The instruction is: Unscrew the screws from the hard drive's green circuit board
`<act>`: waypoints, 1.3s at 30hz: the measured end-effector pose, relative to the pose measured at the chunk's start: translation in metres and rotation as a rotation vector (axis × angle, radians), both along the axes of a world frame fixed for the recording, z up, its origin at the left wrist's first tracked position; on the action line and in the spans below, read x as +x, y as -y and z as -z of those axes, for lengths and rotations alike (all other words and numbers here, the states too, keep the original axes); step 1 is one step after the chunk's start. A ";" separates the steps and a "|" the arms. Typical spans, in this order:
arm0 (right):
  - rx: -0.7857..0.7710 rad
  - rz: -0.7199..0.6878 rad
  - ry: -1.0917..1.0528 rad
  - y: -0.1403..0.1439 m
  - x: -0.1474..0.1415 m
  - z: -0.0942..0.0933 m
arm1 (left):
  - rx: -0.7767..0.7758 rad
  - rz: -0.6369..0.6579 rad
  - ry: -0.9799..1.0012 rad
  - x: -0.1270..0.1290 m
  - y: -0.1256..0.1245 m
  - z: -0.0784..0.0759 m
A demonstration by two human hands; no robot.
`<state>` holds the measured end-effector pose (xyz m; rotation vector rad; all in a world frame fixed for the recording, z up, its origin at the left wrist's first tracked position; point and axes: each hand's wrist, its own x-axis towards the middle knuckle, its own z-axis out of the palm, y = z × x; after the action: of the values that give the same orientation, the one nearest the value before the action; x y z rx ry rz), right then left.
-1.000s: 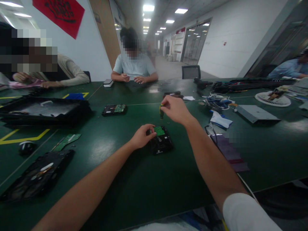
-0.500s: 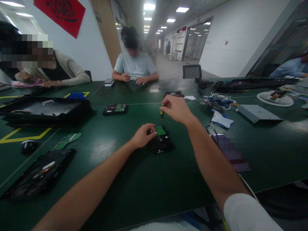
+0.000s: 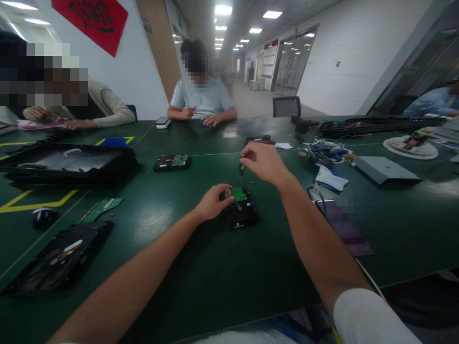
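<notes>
A black hard drive (image 3: 241, 213) with a green circuit board (image 3: 238, 194) on top lies on the dark green table (image 3: 222, 272). My left hand (image 3: 212, 202) grips its left edge and holds it down. My right hand (image 3: 263, 163) is raised just above and behind the drive, shut on a small screwdriver (image 3: 242, 169) with a yellow and black handle. The screwdriver points straight down toward the far edge of the circuit board. Its tip is too small to make out.
A second hard drive (image 3: 172, 162) lies further back. A dismantled black device (image 3: 59, 260) sits at near left, a loose green board (image 3: 102, 209) and a mouse (image 3: 42, 216) beside it. Cables (image 3: 326, 153) and a grey box (image 3: 385, 170) lie at right. Other people sit around the table.
My right hand with the screwdriver has shifted very slightly. My left hand and the drive have stayed where they were.
</notes>
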<state>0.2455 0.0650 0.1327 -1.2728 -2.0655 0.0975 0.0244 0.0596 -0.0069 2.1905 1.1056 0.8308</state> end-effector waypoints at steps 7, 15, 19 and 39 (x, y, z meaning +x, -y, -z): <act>0.012 0.021 -0.014 0.000 -0.001 0.000 | 0.006 0.003 0.000 0.000 0.001 -0.001; 0.035 -0.029 0.033 0.001 0.001 -0.002 | 0.021 0.006 0.004 -0.001 0.000 0.000; 0.036 0.003 0.034 0.001 0.001 -0.002 | 0.032 0.009 0.002 -0.001 0.000 0.001; 0.026 0.020 0.014 0.000 0.000 -0.001 | 0.019 0.007 0.000 -0.001 0.000 0.002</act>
<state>0.2459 0.0648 0.1339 -1.2813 -2.0587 0.0532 0.0238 0.0600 -0.0088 2.2091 1.0937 0.8419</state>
